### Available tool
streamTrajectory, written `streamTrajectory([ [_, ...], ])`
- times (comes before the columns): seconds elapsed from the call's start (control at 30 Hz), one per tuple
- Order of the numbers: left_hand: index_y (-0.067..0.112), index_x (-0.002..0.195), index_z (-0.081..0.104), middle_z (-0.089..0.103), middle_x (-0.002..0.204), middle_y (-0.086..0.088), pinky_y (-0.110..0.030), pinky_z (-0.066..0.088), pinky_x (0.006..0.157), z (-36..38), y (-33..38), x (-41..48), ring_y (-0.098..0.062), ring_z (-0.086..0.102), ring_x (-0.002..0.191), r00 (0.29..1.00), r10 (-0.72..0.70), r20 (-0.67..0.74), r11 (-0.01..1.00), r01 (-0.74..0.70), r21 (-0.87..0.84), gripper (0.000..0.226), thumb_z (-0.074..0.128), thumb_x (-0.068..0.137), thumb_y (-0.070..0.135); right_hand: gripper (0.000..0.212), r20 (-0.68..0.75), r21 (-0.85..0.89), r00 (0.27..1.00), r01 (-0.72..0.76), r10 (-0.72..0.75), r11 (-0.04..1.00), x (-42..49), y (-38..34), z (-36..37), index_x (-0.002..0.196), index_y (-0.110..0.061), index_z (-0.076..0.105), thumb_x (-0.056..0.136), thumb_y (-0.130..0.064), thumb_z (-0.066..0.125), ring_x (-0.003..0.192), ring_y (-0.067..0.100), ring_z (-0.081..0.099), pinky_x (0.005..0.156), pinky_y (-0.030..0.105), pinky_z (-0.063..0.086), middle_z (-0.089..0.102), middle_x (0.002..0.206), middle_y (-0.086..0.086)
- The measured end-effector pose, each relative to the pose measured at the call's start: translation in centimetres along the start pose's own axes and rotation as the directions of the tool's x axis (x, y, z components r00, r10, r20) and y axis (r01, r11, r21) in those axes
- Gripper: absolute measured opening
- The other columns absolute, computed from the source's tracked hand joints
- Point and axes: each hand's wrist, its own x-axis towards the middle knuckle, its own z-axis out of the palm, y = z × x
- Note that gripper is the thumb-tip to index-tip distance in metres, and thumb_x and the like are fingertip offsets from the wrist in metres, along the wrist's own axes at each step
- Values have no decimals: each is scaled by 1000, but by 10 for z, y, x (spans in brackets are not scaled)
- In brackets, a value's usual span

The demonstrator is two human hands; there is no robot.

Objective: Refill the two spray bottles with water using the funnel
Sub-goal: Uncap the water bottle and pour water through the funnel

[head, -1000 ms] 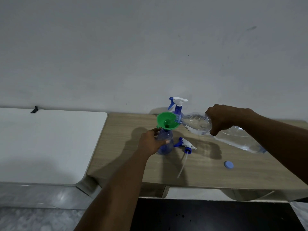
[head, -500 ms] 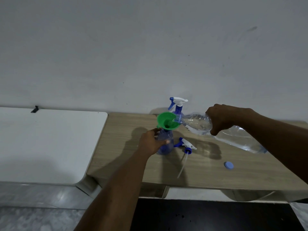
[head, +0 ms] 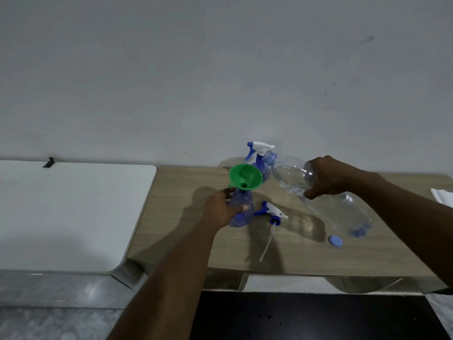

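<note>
A green funnel sits in the neck of an open blue spray bottle on the wooden table. My left hand grips that bottle's body. My right hand holds a large clear water bottle tilted, its mouth up near the funnel's right rim. Behind the funnel stands a second blue spray bottle with its white and blue trigger head on. A loose trigger head with its long tube lies on the table right of the held bottle. The water bottle's blue cap lies further right.
A white table adjoins the wooden one on the left, with a small black clip at its back edge. A grey wall rises right behind both. Something white lies at the far right edge. A dark surface is below the table's front edge.
The water bottle's mouth has lifted and pulled slightly right, away from over the funnel. My left hand has kept its hold on the spray bottle.
</note>
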Motion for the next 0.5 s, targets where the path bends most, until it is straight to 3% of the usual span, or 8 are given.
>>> streamTrajectory([
  [0.2, 18, 129, 63, 68, 101, 9, -36, 56, 91, 1, -2, 2, -14, 68, 95, 1000, 0, -9, 1000, 0, -11, 71, 90, 66, 37, 45, -230, 419, 962, -39, 148, 907, -12, 24, 17, 100, -11, 69, 63, -24, 91, 89, 23, 65, 77, 31, 49, 71, 94, 4],
  [0.5, 20, 124, 66, 69, 97, 10, -37, 56, 89, 1, -3, 1, -14, 70, 91, 1000, 11, -21, 1000, -12, -25, 61, 90, 68, 31, 54, -432, 700, 797, 2, 422, 714, -18, 36, 64, 111, -13, 66, 67, -34, 90, 96, 20, 65, 84, 34, 52, 71, 103, 3],
])
